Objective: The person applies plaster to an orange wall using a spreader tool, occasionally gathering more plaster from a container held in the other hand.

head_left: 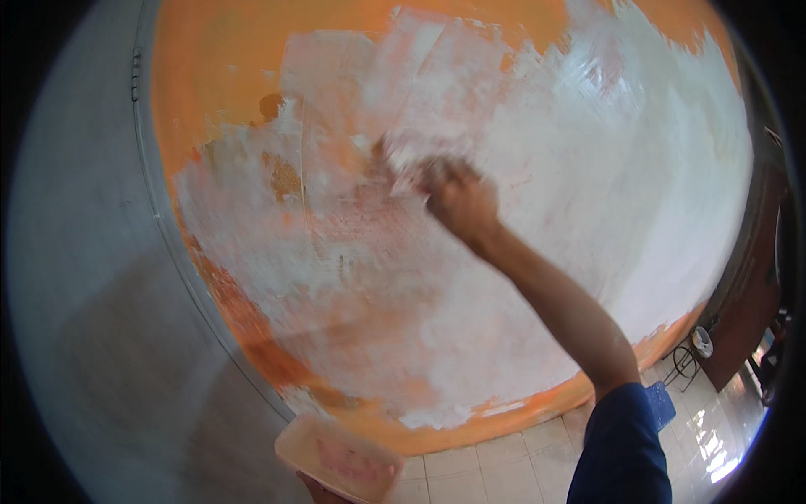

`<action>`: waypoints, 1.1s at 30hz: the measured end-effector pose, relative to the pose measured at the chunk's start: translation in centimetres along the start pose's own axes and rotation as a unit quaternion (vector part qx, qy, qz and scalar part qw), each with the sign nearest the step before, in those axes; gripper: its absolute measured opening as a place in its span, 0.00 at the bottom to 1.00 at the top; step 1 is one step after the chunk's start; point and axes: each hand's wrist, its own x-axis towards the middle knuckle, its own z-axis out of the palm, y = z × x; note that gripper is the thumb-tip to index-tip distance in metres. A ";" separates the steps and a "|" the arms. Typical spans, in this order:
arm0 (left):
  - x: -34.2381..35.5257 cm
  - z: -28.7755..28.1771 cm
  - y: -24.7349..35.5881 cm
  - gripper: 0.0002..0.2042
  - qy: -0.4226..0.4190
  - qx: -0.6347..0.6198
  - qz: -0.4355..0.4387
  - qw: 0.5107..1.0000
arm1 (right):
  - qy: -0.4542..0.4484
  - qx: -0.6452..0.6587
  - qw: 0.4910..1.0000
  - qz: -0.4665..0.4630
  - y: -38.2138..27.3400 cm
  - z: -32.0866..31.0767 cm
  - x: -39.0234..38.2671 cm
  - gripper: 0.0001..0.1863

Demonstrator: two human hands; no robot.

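My right hand [464, 195] is stretched up to the wall [537, 277], closed on what looks like a putty knife [403, 172]. Motion blurs the tool; whitish and pink paste is around it, against the wall. Orange paint shows at the wall's top, left and bottom edges, while uneven white and pinkish filler covers its middle. Low in the picture, my left hand [316, 489] grips a pale pink, rectangular plastic tub [290, 449] from below. Reddish-pink residue marks the tub's inside. Most of the left hand is hidden beneath it.
A grey door or panel [75, 252] with a hinge borders the wall on the left. Pale floor tiles [495, 475] run along its foot. At the right stand a dark metal stand [684, 365], a small white container [702, 341] and a blue object [661, 406] beside my sleeve.
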 end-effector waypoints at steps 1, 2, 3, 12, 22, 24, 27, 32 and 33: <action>0.5 -1.1 0.0 0.35 0.006 0.010 -0.005 1.000 | -0.031 0.003 1.000 0.000 -1.8 -0.5 -1.0 0.17; 0.8 -1.9 0.1 0.35 0.008 0.020 -0.007 1.000 | -0.088 0.027 0.995 0.037 -3.1 -1.3 -1.2 0.18; 0.7 -2.1 0.2 0.35 0.006 0.029 -0.003 1.000 | -0.106 0.077 0.987 0.092 -3.3 -2.3 -0.6 0.17; 0.8 -1.3 0.3 0.37 0.004 0.048 0.030 0.998 | 0.024 -0.055 0.990 0.124 8.3 -5.1 17.1 0.14; 1.6 -0.2 0.6 0.35 0.025 0.062 0.016 0.998 | -0.058 -0.059 0.995 -0.052 -4.1 0.8 4.5 0.12; 1.5 -1.2 0.7 0.35 0.010 0.045 -0.004 0.999 | -0.135 0.068 0.987 0.052 -4.4 -1.3 4.9 0.12; 1.2 -1.0 0.5 0.35 -0.029 0.035 -0.001 0.999 | -0.066 0.138 0.967 0.204 0.3 -4.6 7.2 0.11; 0.8 -1.2 -0.1 0.35 -0.060 -0.004 -0.036 0.998 | 0.094 -0.075 0.981 0.151 13.6 -8.4 10.7 0.19; 0.9 -1.4 0.0 0.35 -0.056 0.002 -0.037 0.998 | 0.059 -0.069 0.982 0.167 14.8 -7.8 10.7 0.20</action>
